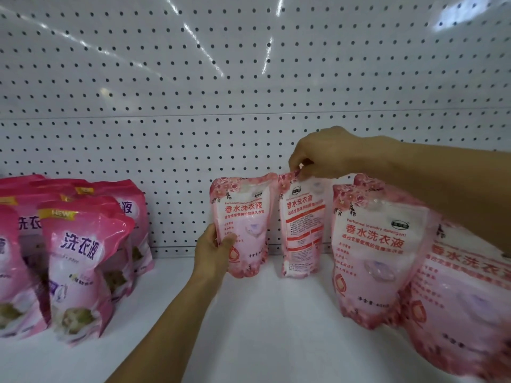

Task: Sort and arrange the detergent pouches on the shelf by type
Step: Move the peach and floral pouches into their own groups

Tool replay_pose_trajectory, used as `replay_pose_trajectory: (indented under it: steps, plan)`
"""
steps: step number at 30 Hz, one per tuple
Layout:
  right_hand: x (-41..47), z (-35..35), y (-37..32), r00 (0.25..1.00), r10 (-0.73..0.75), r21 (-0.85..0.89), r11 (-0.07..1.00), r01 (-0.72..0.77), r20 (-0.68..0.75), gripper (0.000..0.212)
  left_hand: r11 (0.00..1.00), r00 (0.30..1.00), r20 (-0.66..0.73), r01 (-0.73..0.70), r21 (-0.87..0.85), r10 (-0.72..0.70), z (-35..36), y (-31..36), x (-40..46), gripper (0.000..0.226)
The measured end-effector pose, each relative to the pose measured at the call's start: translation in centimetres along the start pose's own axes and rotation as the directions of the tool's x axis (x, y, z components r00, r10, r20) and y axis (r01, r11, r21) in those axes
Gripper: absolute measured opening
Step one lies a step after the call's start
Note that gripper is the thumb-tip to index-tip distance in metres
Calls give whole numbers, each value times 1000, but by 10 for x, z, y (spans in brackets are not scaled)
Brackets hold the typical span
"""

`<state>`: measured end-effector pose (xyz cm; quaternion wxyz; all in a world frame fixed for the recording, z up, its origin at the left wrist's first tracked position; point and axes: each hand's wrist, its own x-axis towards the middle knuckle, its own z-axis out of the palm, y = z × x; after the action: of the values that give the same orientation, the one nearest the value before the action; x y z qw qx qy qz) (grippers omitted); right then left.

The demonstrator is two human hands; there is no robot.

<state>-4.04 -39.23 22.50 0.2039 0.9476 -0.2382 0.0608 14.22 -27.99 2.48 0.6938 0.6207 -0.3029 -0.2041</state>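
Several deep pink pouches point(74, 269) with purple lettering stand grouped at the shelf's left. Pale pink floral pouches stand to the right. My left hand point(213, 252) grips the lower left side of one upright pale pouch point(244, 217) near the back wall. My right hand point(326, 156) pinches the top edge of a second pale pouch point(302, 230), which shows its back label. Two more pale pouches stand nearer me on the right, one point(378, 255) upright and one point(464, 305) leaning at the frame's edge under my right forearm.
The white shelf board point(262, 327) runs across the view, with bare room between the two groups. A white pegboard back wall point(249, 92) rises behind everything.
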Motion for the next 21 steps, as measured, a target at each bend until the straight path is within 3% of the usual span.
replay_pose_trajectory:
  steps: [2, 5, 9, 12, 15, 18, 21]
  plan:
    - [-5, -4, 1, 1000, -4, 116, 993, 3, 7, 14, 1000, 1000, -17, 1, -7, -1, -3, 0, 0, 16]
    - [-10, 0, 1, 989, -56, 516, 856, -23, 136, 16, 1000, 1000, -5, -3, -16, 3, -7, 2, 0, 18]
    - [-8, -4, -13, 973, -14, 699, 698, -155, 231, 26, 999, 1000, 18, -4, -35, 4, -9, 4, -3, 17]
    - [-3, -7, -20, 965, 8, 560, 813, -158, 262, 40, 999, 999, 41, -5, -42, 7, -11, 4, -6, 19]
    - [1, -7, -23, 966, -4, 453, 883, -118, 260, 13, 1000, 991, 134, -7, -20, 9, -16, 2, -8, 33]
    - [2, -11, -23, 982, 20, 410, 907, -97, 188, 30, 1000, 985, 170, -7, 23, 3, -19, -6, -10, 44]
    - [7, -2, -14, 993, 58, 396, 913, -95, 103, 44, 999, 987, 160, -22, 39, 15, -19, -11, -8, 41]
